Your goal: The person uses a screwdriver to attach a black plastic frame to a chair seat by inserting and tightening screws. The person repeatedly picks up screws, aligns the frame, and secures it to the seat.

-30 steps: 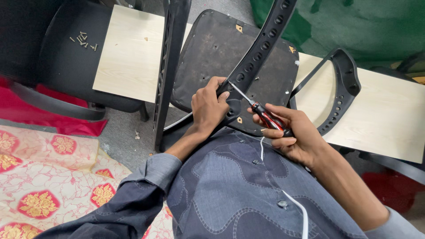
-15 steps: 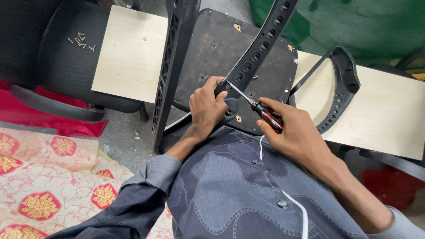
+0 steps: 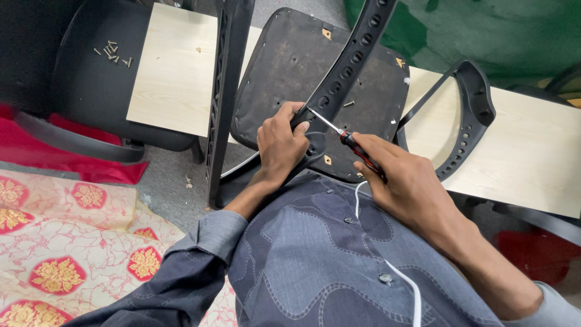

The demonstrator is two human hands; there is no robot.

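Observation:
My right hand [image 3: 407,181] grips a red and black screwdriver [image 3: 358,150] whose metal shaft points up and left. Its tip meets the black perforated plastic bracket [image 3: 348,66] that lies across the upturned black chair seat base [image 3: 290,79]. My left hand [image 3: 281,142] wraps around the lower end of that bracket, thumb right by the screwdriver tip. A loose screw [image 3: 348,103] lies on the seat base just above the hands. A second black armrest bracket [image 3: 469,115] rests to the right on a pale wooden board [image 3: 532,151].
A black slotted strut [image 3: 221,103] stands to the left of the seat. Several loose screws [image 3: 111,52] lie on a black chair seat [image 3: 91,85] at upper left, beside another pale board [image 3: 175,66]. Red patterned cloth [image 3: 66,242] covers the floor at left, green fabric [image 3: 484,30] at upper right.
My right hand has swung the screwdriver handle upward and turned slightly. The tip stays at the same spot on the bracket, and my left hand keeps its grip.

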